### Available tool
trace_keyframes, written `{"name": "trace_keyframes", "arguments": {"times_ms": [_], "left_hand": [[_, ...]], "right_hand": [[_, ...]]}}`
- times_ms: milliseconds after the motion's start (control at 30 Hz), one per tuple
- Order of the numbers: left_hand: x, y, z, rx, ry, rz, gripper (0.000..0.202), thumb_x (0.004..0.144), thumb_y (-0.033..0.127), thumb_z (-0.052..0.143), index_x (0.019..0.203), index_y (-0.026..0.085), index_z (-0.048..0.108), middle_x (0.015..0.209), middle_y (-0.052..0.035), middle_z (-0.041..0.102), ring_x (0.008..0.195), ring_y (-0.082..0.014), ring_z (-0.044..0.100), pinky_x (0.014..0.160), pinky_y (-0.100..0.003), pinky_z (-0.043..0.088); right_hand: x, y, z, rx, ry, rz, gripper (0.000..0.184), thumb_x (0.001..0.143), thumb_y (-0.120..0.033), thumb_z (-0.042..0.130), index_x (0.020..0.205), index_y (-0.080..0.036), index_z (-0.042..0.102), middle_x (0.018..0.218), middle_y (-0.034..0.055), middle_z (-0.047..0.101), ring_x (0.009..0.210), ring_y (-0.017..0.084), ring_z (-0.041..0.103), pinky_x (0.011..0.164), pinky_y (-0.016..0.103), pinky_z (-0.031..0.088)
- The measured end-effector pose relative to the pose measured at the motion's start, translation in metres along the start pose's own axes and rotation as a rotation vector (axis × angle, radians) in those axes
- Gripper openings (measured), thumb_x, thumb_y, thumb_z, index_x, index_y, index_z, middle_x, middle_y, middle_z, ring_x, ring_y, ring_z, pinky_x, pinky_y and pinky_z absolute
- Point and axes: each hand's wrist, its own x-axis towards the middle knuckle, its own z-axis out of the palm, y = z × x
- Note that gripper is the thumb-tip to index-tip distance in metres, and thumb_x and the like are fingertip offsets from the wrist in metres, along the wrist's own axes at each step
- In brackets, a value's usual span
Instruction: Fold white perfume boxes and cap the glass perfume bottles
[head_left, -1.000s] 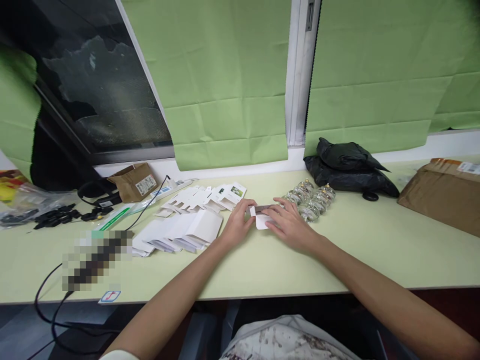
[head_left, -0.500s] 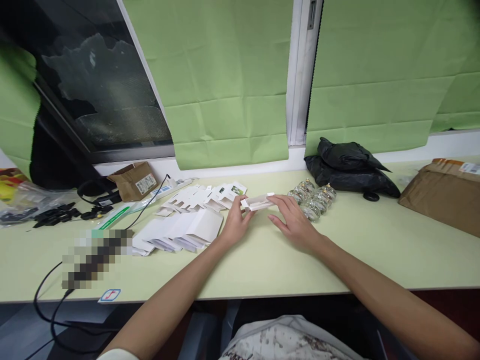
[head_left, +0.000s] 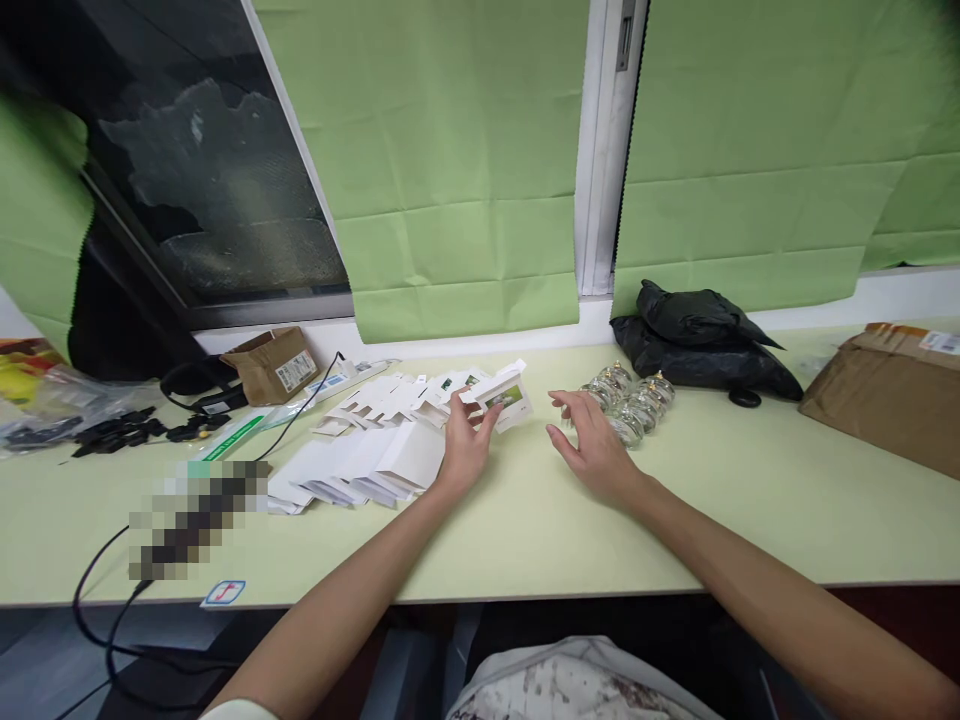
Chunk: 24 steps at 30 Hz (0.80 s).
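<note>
A small white cardboard box [head_left: 511, 397] with a green picture on its side is pinched in my left hand [head_left: 466, 440], between thumb and fingers. A flap stands up at its far end. My right hand [head_left: 592, 440] is apart from the box, its thumb and fingers spread with nothing between them. Just beyond that hand sit several shiny clear ornaments [head_left: 634, 410] with gold caps, partly hidden by the fingers. To the left of my left hand lie a row of white folded cartons [head_left: 360, 460] and, behind it, more white cartons with cut flaps [head_left: 382, 398].
Black plastic bags [head_left: 697, 345] lie by the window, with a large brown cardboard box [head_left: 885, 395] at the right. On the left are a small open brown box [head_left: 271, 365], black cables [head_left: 120, 430] and a pixelated dark object [head_left: 199, 520]. The table's front edge [head_left: 525, 597] runs below my forearms.
My right hand has let go of the white box and moved slightly away. The box has turned in my left hand, so its printed side now shows.
</note>
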Motion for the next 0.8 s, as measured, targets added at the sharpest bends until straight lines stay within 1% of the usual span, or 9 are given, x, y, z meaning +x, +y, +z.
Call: {"name": "trace_keyframes", "arguments": {"times_ms": [67, 100, 167, 267, 333, 467, 633, 733, 800], "left_hand": [[0.001, -0.001, 0.0, 0.007, 0.026, 0.003, 0.05, 0.094, 0.051, 0.068, 0.13, 0.025, 0.045, 0.119, -0.0101, 0.068, 0.108, -0.0238, 0.069, 0.086, -0.036, 0.06], [0.001, -0.002, 0.0, 0.009, 0.015, 0.004, 0.05, 0.094, 0.05, 0.067, 0.131, 0.025, 0.044, 0.118, -0.01, 0.068, 0.107, -0.0236, 0.07, 0.085, -0.036, 0.06], [0.001, -0.006, 0.0, 0.024, -0.078, -0.009, 0.047, 0.094, 0.049, 0.068, 0.127, 0.025, 0.046, 0.117, -0.0094, 0.068, 0.103, -0.023, 0.07, 0.081, -0.035, 0.06], [0.0, -0.013, 0.003, 0.083, -0.27, -0.055, 0.038, 0.091, 0.049, 0.071, 0.11, 0.023, 0.051, 0.114, -0.0085, 0.069, 0.095, -0.0218, 0.071, 0.073, -0.033, 0.059], [-0.001, -0.017, 0.005, 0.113, -0.313, -0.068, 0.036, 0.091, 0.049, 0.071, 0.104, 0.022, 0.051, 0.114, -0.0086, 0.068, 0.091, -0.0208, 0.07, 0.072, -0.033, 0.058], [-0.002, -0.018, 0.006, 0.115, -0.286, -0.047, 0.034, 0.092, 0.046, 0.07, 0.106, 0.022, 0.051, 0.116, -0.0086, 0.068, 0.093, -0.0198, 0.069, 0.076, -0.034, 0.058], [-0.001, -0.011, 0.004, 0.087, -0.258, -0.033, 0.037, 0.093, 0.043, 0.07, 0.118, 0.022, 0.051, 0.123, -0.01, 0.065, 0.098, -0.0207, 0.068, 0.079, -0.035, 0.058], [-0.001, -0.01, 0.003, 0.066, -0.228, -0.036, 0.038, 0.093, 0.042, 0.069, 0.119, 0.022, 0.05, 0.124, -0.0108, 0.064, 0.102, -0.0216, 0.068, 0.082, -0.037, 0.058], [-0.001, -0.011, 0.004, 0.044, -0.23, -0.038, 0.039, 0.094, 0.041, 0.069, 0.12, 0.022, 0.049, 0.126, -0.0115, 0.063, 0.106, -0.0222, 0.067, 0.084, -0.037, 0.059]], "right_hand": [[-0.001, 0.001, 0.001, -0.001, -0.019, 0.017, 0.045, 0.103, -0.029, 0.049, 0.147, -0.025, 0.041, 0.122, 0.012, 0.059, 0.102, 0.027, 0.059, 0.094, 0.046, 0.051], [-0.001, 0.001, 0.001, -0.003, -0.028, 0.024, 0.045, 0.103, -0.029, 0.049, 0.147, -0.025, 0.041, 0.121, 0.0114, 0.059, 0.1, 0.026, 0.06, 0.092, 0.045, 0.052], [-0.002, 0.002, 0.002, -0.01, -0.046, 0.037, 0.045, 0.103, -0.03, 0.049, 0.147, -0.025, 0.04, 0.119, 0.0105, 0.06, 0.095, 0.025, 0.06, 0.089, 0.043, 0.052], [-0.002, 0.003, 0.003, -0.011, -0.077, 0.049, 0.044, 0.104, -0.031, 0.047, 0.147, -0.025, 0.04, 0.117, 0.0096, 0.061, 0.089, 0.023, 0.061, 0.082, 0.04, 0.053], [-0.002, 0.003, 0.003, -0.005, -0.09, 0.058, 0.044, 0.105, -0.032, 0.047, 0.148, -0.025, 0.039, 0.116, 0.0093, 0.062, 0.086, 0.022, 0.062, 0.079, 0.038, 0.053], [-0.004, 0.006, 0.004, -0.004, -0.1, 0.088, 0.045, 0.104, -0.033, 0.048, 0.147, -0.024, 0.039, 0.116, 0.0088, 0.063, 0.083, 0.021, 0.062, 0.074, 0.037, 0.052], [-0.007, 0.01, 0.008, 0.009, -0.146, 0.111, 0.044, 0.104, -0.034, 0.047, 0.147, -0.025, 0.04, 0.113, 0.0074, 0.065, 0.073, 0.02, 0.062, 0.069, 0.036, 0.052], [-0.008, 0.012, 0.011, 0.014, -0.151, 0.129, 0.045, 0.103, -0.035, 0.048, 0.147, -0.025, 0.039, 0.112, 0.0069, 0.065, 0.067, 0.018, 0.061, 0.067, 0.036, 0.051], [-0.009, 0.013, 0.012, 0.022, -0.154, 0.149, 0.046, 0.103, -0.035, 0.049, 0.147, -0.025, 0.039, 0.113, 0.0067, 0.065, 0.066, 0.018, 0.061, 0.066, 0.036, 0.051]]}}
